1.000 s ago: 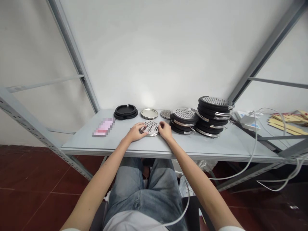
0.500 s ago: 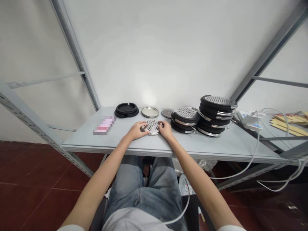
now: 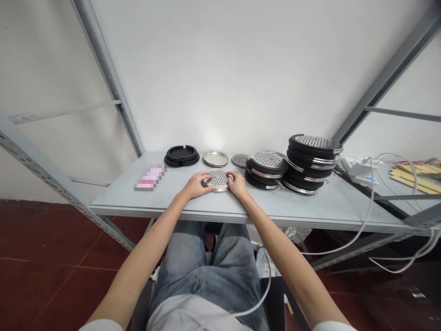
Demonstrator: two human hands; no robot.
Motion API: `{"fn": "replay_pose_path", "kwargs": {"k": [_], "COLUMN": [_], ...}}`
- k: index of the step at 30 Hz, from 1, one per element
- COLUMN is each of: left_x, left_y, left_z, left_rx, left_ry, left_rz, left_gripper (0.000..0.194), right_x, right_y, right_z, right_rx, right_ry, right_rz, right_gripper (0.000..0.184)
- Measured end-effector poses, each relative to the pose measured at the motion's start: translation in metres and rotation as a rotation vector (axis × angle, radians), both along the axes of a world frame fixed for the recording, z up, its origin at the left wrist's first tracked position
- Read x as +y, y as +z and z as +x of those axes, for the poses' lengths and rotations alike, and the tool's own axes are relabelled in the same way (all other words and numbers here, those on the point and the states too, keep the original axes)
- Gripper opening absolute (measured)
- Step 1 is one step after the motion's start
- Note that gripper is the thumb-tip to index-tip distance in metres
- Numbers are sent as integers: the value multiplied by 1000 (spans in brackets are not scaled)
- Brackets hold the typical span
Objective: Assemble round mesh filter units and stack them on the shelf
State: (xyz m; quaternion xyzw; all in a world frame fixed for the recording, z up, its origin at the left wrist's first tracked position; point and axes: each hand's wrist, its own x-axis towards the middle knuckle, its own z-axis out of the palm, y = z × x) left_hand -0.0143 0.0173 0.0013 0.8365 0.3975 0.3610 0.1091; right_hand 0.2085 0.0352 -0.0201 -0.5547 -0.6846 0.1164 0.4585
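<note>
Clock centred on the perforated disc [image 3: 219,181]. Shows at nine, well apart, a pixelated pink item [image 3: 150,178] near the left end of the grey table [image 3: 182,208]. At ten, near the back edge, shows a low pile of black rounds [image 3: 181,156]. Leaves a broad stretch of tabletop between eight and nine. Again at nine, but touching the rim, has the left hand [image 3: 199,185], thumb and fingers spread fairly wide and holding the disc; within that grasp, a dark curved bit too small to make out. At twelve, across a narrow gap, shows a plain metal dish [image 3: 215,159]. At centre, lies flat: silvery, round, dotted with dark holes, shiny along the near rim. Leaves a strip at six, down to the straight front edge [image 3: 206,214]. At three, has the right hand [image 3: 237,184], fingers narrow, gathered on the rim. At one, shows a speckled disc [image 3: 240,160], partly hidden. Between two and three, shows a short stack [image 3: 266,171] near the right wrist, then a tall stack [image 3: 312,164]. Leaves wide tabletop at four, reaching a white cable [image 3: 365,220] over the front edge.
</note>
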Motion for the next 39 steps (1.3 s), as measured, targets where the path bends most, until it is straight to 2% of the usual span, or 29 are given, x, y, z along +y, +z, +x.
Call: {"fn": "replay_pose_path", "kwargs": {"k": [10,20,27,29,32,36,39], "left_x": [1,-4,-7,-6,-5,-5,-6], "left_y": [-3,-1,2,1,0,1,2], "left_z": [0,1,-1,-1,-1,-1,0], "left_rx": [6,100,167,162,98,-20,-86], "left_ry": [12,29,50,54,44,-4,13], "left_rz": [-16,-1,-47,-49,-20,28,34], "left_gripper": [47,48,78,81,75,57,48], "right_x": [0,-10,-11,-11,-9,-9,-9], "right_y": [-2,9,11,10,9,9,10], "right_z": [-1,-2,-1,-1,-1,-2,-1], "right_rx": [-44,-77,-50,-30,23,116,178], "right_ry": [-13,-10,21,26,43,65,87], "right_rz": [-8,-71,-69,-67,-50,1,38], "right_gripper": [32,35,31,29,28,32,37]}}
